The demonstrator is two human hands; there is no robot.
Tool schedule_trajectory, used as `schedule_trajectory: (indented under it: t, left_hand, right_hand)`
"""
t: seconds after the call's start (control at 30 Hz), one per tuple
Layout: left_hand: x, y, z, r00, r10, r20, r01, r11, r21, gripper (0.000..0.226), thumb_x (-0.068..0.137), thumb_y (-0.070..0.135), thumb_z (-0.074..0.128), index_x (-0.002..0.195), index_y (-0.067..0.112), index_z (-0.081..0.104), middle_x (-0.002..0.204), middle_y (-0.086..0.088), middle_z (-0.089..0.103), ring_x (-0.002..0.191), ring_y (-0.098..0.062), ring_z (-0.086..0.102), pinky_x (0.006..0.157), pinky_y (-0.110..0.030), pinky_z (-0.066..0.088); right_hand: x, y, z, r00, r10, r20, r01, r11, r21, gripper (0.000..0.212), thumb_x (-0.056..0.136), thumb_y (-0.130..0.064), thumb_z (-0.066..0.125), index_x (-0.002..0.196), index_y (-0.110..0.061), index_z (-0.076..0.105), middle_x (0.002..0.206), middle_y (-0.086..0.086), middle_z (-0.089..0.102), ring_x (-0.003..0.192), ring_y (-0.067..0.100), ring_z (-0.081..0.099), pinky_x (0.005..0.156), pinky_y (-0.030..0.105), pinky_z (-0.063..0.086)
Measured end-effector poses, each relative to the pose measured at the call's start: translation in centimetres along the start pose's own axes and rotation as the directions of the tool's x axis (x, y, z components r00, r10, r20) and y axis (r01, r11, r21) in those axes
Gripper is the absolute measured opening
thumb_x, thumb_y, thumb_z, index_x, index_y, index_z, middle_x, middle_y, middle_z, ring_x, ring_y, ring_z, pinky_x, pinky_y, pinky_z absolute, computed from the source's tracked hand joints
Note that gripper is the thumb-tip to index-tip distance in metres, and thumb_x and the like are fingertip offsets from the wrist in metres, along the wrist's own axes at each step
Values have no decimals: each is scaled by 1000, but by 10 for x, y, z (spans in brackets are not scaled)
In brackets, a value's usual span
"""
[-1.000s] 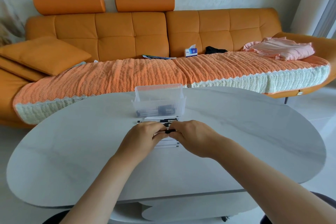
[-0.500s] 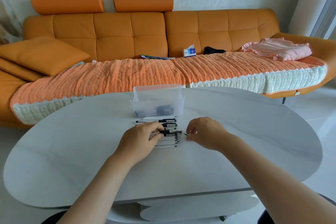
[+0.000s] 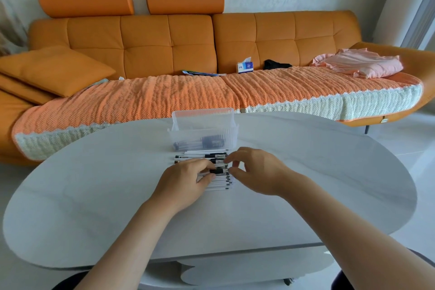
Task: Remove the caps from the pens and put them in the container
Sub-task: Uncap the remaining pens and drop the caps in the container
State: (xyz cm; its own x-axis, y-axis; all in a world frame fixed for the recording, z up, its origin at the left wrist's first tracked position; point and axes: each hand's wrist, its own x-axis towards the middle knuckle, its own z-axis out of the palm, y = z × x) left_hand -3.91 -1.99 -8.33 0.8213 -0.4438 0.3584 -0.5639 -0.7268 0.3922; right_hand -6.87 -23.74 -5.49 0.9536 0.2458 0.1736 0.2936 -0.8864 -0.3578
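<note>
Pale grey stone-look table [image 3: 317, 183] filled the near view, and 2 bare forearms reached in over its front edge. Left hand [image 3: 186, 183] lay on the row of pens [image 3: 217, 182], its thumb and forefinger pinched on 1 pen with a black grip section. Right hand [image 3: 255, 172] met it from the other side, thumb and forefinger closing on the cap end of that same pen; whether the cap [image 3: 226, 167] had parted from the barrel could not be told at this size. Those white-barrelled pens lay side by side, parallel to the table's front edge, some hidden under the left fingers. Just beyond them, a few more pens [image 3: 202, 156] rested apart from the stack. Next back stood the clear plastic container [image 3: 203, 134], ribbed walls, with dark pen parts visible through its front. Behind the table ran an orange sofa [image 3: 146, 42] with a woven orange and cream throw [image 3: 164, 99], a tissue box [image 3: 244, 67] and a folded pink garment [image 3: 360, 65] on the seat.
</note>
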Motion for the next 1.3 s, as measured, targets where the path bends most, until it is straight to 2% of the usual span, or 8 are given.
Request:
schedule_trajectory:
  t: [0.13, 0.23, 0.67, 0.8, 0.93, 1.1, 1.2, 1.3]
  left_hand:
    - [-1, 3, -2, 999, 17, -32, -16, 1000, 21, 16, 88, 39, 64, 103, 38, 65, 98, 24, 66, 85, 3, 57, 68, -18, 43]
    - [-2, 5, -4, 999, 33, -37, -31, 999, 43, 18, 83, 43, 69, 99, 39, 64, 89, 26, 62, 73, 5, 49, 62, -10, 31]
    - [-2, 6, -6, 1000, 24, 19, -24, 1000, 17, 12, 88, 42, 65, 96, 36, 72, 91, 19, 69, 82, -3, 60, 70, -24, 47]
    - [-1, 6, -6, 999, 40, 24, -41, 998, 41, 13, 90, 43, 62, 97, 36, 71, 91, 19, 68, 83, -3, 60, 70, -26, 47]
    - [0, 4, -8, 999, 48, 23, -49, 998, 44, 15, 92, 44, 58, 95, 34, 70, 79, 22, 60, 76, -3, 54, 63, -22, 40]
    - [0, 5, -6, 998, 19, 61, -22, 999, 49, 23, 94, 47, 53, 85, 30, 67, 71, 18, 57, 71, -6, 53, 66, -30, 47]
    - [0, 6, -5, 997, 16, 78, -20, 998, 54, 22, 94, 46, 54, 90, 30, 69, 80, 16, 63, 75, -7, 57, 68, -30, 48]
    - [0, 5, -6, 997, -4, 83, 1, 999, 44, 20, 93, 45, 54, 92, 31, 68, 81, 16, 63, 76, -6, 56, 67, -29, 47]
  right_hand:
    - [-3, -7, 2, 998, -42, 39, 46, 993, -107, 28, 100, -36, 45, 113, -30, 68, 110, -12, 60, 90, 12, 59, 74, 30, 47]
    - [-2, -8, 1, 995, -52, 80, 63, 987, -145, 31, 102, -37, 42, 105, -23, 69, 104, -7, 60, 90, 16, 58, 76, 35, 48]
    - [-1, -13, 2, 994, -83, -66, 74, 990, -123, 12, 82, -40, 73, 92, -32, 70, 99, -15, 58, 78, 8, 53, 59, 21, 34]
    - [-3, -12, 3, 998, -62, -11, 61, 994, -90, 33, 84, -51, 69, 109, -32, 61, 111, -16, 54, 88, 12, 58, 70, 26, 43]
    - [-2, -11, 4, 997, -53, 55, 58, 994, -94, 27, 99, -45, 49, 112, -30, 67, 110, -12, 62, 97, 14, 60, 78, 33, 49]
    - [-1, -12, 5, 1000, -11, -12, 9, 994, -105, 11, 89, -37, 66, 98, -30, 65, 103, -14, 62, 92, 14, 60, 70, 29, 43]
    - [-3, -14, 6, 999, -40, 5, 40, 995, -93, 29, 83, -44, 72, 105, -31, 59, 107, -17, 56, 89, 12, 58, 70, 27, 42]
    - [-4, -14, 6, 998, -47, 38, 50, 996, -68, 30, 91, -49, 60, 115, -30, 61, 113, -14, 57, 94, 13, 59, 77, 29, 47]
